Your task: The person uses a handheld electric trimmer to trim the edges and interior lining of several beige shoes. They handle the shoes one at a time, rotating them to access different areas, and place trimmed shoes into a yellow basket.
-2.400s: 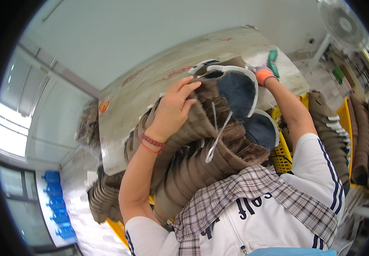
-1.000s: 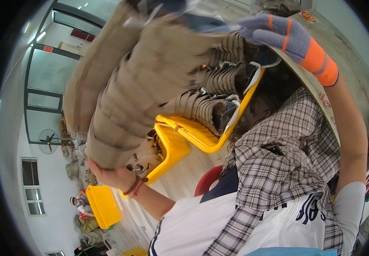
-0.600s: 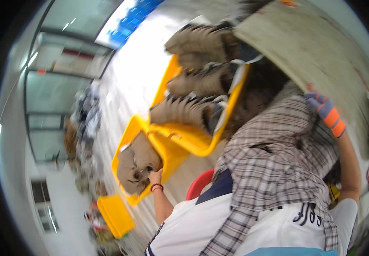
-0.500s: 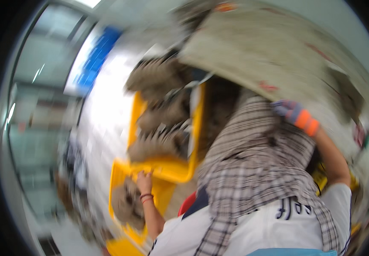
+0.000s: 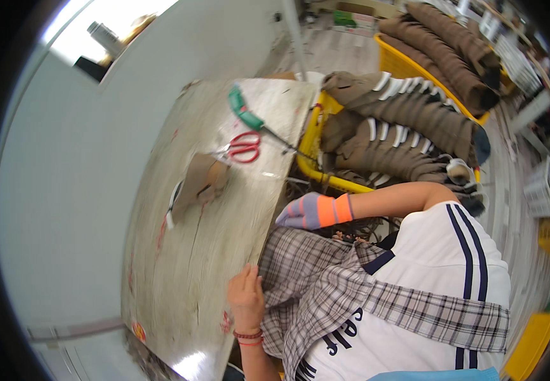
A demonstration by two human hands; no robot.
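My left hand (image 5: 246,295) is bare, with red bands at the wrist. It rests on the near edge of the worn table (image 5: 179,267), fingers stretched out, holding nothing that I can see. A purple and orange glove covers my right hand (image 5: 313,211), which lies beside the table edge above my checked apron (image 5: 313,273). Its fingers look extended and nothing shows in them. On the tabletop sits a grey-brown piece like a shoe upper (image 5: 202,181). Next to it are red-handled scissors (image 5: 244,148) and a green-handled tool (image 5: 246,111) with a thin dark shaft.
A yellow crate (image 5: 313,146) at the table's right side holds rows of stacked brown pieces (image 5: 402,120) with white strips. Another yellow crate (image 5: 395,57) behind it carries more rolls. A pale wall (image 5: 84,184) borders the table's left. A white basket (image 5: 542,187) stands far right.
My view has swung from the crates on the left to the tabletop. My left hand has gone from a yellow crate to the table edge. My right hand stays near the table.
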